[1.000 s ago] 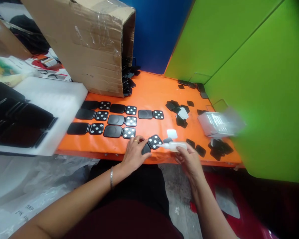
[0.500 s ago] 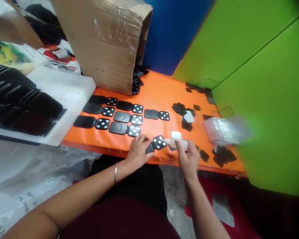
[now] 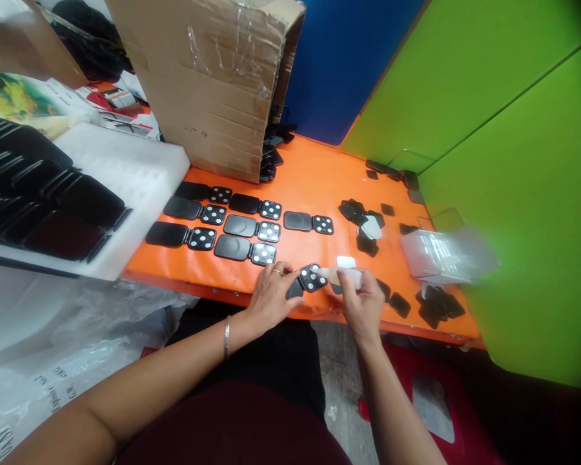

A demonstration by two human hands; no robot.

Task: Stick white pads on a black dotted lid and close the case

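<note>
My left hand grips a black hinged plate near the table's front edge, its thumb and fingers around the plain half. The other half, facing right, bears several round white dots. My right hand is closed around a small whitish squeeze bottle, tilted almost flat with its nozzle pointing left over the dotted half. Whether the tip touches the surface I cannot tell. Just behind the bottle lies a white rounded square. A dark piece beneath the bottle is partly hidden.
Several similar hinged plates lie in rows on the orange table. Loose dark squares and a clear plastic box are at right. A cardboard box stands behind; white foam with stacked black plates is at left.
The bottle's nozzle has moved left, from the right edge of the dotted half to above its left part. My left hand keeps its hold on the plate. The view has shifted slightly.
</note>
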